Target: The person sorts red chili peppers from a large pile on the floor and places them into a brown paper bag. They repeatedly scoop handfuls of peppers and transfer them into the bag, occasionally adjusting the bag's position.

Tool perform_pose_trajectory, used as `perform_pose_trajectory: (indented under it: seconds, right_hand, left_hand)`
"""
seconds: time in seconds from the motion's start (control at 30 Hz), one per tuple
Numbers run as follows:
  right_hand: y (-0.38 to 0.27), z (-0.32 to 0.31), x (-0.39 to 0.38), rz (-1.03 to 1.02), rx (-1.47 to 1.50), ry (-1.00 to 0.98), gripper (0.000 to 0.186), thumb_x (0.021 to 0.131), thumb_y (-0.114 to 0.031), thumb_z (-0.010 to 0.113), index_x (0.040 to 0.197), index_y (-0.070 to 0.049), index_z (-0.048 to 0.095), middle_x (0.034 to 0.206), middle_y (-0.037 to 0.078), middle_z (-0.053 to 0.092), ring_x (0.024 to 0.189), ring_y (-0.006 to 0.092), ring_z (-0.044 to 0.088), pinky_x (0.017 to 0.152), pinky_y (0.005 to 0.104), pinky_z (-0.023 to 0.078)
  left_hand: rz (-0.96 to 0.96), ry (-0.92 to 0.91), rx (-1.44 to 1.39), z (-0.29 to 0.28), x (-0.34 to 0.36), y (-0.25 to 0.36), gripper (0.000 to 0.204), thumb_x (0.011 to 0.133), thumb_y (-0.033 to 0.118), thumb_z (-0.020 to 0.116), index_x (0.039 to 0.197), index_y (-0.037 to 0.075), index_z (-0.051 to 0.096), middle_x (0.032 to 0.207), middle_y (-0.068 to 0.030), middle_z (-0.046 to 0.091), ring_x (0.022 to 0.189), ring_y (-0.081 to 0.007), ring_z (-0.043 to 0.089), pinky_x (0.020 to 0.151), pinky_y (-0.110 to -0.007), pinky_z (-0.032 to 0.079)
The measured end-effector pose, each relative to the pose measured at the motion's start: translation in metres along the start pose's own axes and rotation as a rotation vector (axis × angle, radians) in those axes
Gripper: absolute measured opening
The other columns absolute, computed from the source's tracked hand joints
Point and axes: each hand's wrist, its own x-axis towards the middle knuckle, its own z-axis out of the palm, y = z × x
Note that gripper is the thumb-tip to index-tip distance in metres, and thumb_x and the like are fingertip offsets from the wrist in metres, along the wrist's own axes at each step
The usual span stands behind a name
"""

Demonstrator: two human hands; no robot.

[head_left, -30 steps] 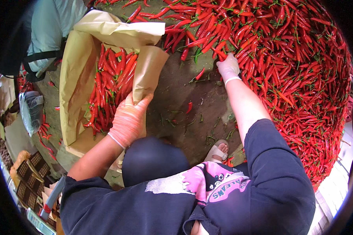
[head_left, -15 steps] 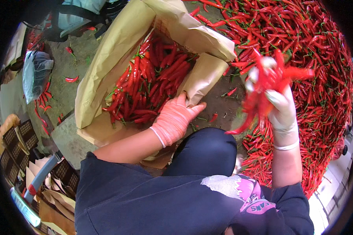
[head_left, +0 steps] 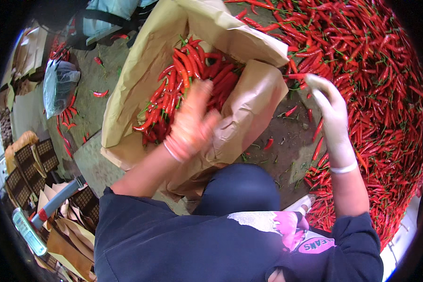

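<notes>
A large brown paper bag (head_left: pixel 127 94) lies open before me, with red chilies (head_left: pixel 167 101) heaped inside. My left hand (head_left: pixel 192 120), in a pinkish-orange glove, is over the near side of that heap. It is blurred, but its thumb stands apart from the fingers and nothing shows in its grip; whether it touches the chilies I cannot tell. To the right of the bag is my right hand (head_left: pixel 328 103), in a white glove, beside the big chili pile (head_left: pixel 376 94). Its fingers and thumb are apart and hold nothing visible. One red chili (head_left: pixel 296 75) shows just beyond its fingertips.
Loose chilies (head_left: pixel 268 143) and stem bits are scattered on the floor. At the left are a clear plastic bag (head_left: pixel 61 87), dark woven crates (head_left: pixel 21 169), folded brown paper (head_left: pixel 70 249) and a scale with a lit display (head_left: pixel 29 232). My knee (head_left: pixel 239 188) is by the bag's near side.
The bunch of chilies has left my right hand, and more chilies lie in the bag. My left hand has let go of the bag's right flap and moved over the heap.
</notes>
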Motion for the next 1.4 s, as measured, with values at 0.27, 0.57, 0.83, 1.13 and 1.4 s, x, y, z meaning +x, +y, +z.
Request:
perform_pose_trajectory:
  seconds: [0.27,0.57,0.83,1.13,1.4]
  right_hand:
    - [0.118,-0.109,-0.164,0.362,-0.136,0.131,0.026,0.09,0.0,0.054,0.113,0.0,0.067,0.112,0.008,0.068,0.107,0.0171,0.063,0.1,0.0325,0.046]
    - [0.254,-0.204,-0.169,0.151,-1.184,0.407,0.045,0.087,-0.025,0.063,0.13,-0.012,0.057,0.138,0.023,0.051,0.134,0.0424,0.041,0.114,0.0523,0.032]
    - [0.285,-0.227,-0.093,0.757,-0.872,0.572,0.092,0.083,-0.071,0.054,0.157,-0.027,0.023,0.16,0.022,0.02,0.146,0.0521,0.01,0.113,0.0702,0.012]
    - [0.272,-0.078,-0.034,-0.196,-0.517,0.199,0.026,0.085,-0.015,0.057,0.108,-0.01,0.067,0.113,0.014,0.064,0.113,0.0331,0.058,0.102,0.0417,0.044]
    - [0.276,0.032,-0.157,-0.344,-0.605,-0.187,0.047,0.085,-0.019,0.056,0.13,-0.007,0.059,0.141,0.017,0.052,0.138,0.036,0.041,0.118,0.0484,0.027]
  left_hand:
    - [-0.369,0.207,0.563,0.055,0.117,-0.074,0.076,0.081,0.05,0.069,0.138,0.003,0.049,0.138,-0.0319,0.047,0.128,-0.0447,0.047,0.107,-0.049,0.04]
    - [-0.313,-0.265,1.106,0.022,0.127,-0.071,0.078,0.087,0.062,0.057,0.148,0.016,0.043,0.155,-0.0217,0.033,0.138,-0.0413,0.038,0.112,-0.048,0.035]
    - [0.318,-0.074,0.355,0.05,0.14,0.133,0.023,0.088,0.012,0.063,0.11,0.006,0.065,0.108,-0.014,0.067,0.102,-0.0346,0.062,0.093,-0.043,0.049]
    - [0.142,-0.558,0.349,0.288,0.125,0.081,0.038,0.088,0.025,0.064,0.123,0.011,0.059,0.118,-0.0229,0.058,0.107,-0.0429,0.058,0.094,-0.046,0.049]
    - [0.219,-1.551,0.266,0.257,-0.008,0.075,0.027,0.081,0.005,0.051,0.103,0.001,0.067,0.104,-0.0227,0.065,0.095,-0.0417,0.063,0.081,-0.048,0.052]
